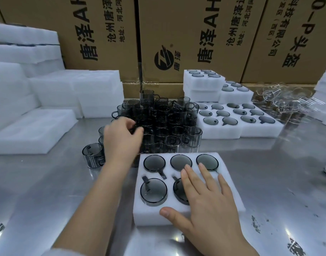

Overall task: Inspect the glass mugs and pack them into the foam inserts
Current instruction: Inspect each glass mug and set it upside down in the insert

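Note:
A white foam insert [145, 215] lies in front of me on the steel table. Smoky grey glass mugs sit in its holes: three in the far row [154, 162] and two visible in the near row [153, 191]. My right hand [204, 206] rests flat on the insert with fingers spread, hiding the near right hole. Just behind the insert is a pile of loose grey mugs [164, 122]. My left hand [121, 139] reaches into the pile's left side with fingers curled at a mug; it is blurred, so the grip is unclear.
A lone mug [92, 155] stands left of my left arm. Filled foam inserts [238, 130] lie and stack at the back right, with clear glassware [280, 102] beyond them. Empty foam pieces [29, 133] are stacked at the left. Cardboard boxes [195, 34] wall off the back.

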